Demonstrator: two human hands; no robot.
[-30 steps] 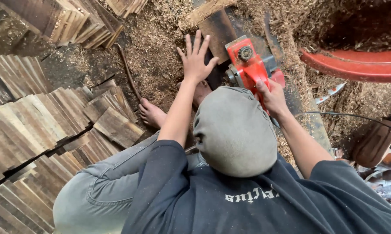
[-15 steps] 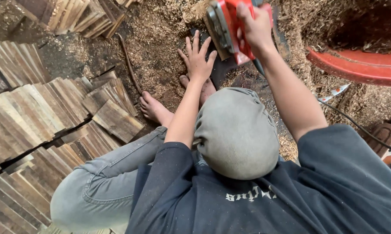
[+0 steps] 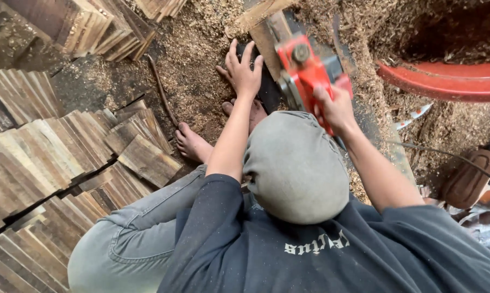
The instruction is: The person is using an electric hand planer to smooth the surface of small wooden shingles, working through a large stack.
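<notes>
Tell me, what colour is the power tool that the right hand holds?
The power tool is bright red with dark grey parts; the head view shows it best.

Person is sitting on the floor, cap [image 3: 295,165] in the middle of view. Left hand [image 3: 242,73] is lying flat on a wooden board [image 3: 268,40] ahead, just left of the power planer [image 3: 304,73]. Right hand [image 3: 334,108] is gripping the planer's rear handle, planer sitting on the board. Bare foot [image 3: 191,144] is resting below the left hand, on sawdust [image 3: 196,65]. Stacked wood slats [image 3: 49,163] are lying at left; a curved rim [image 3: 446,81] is sitting at right.
</notes>
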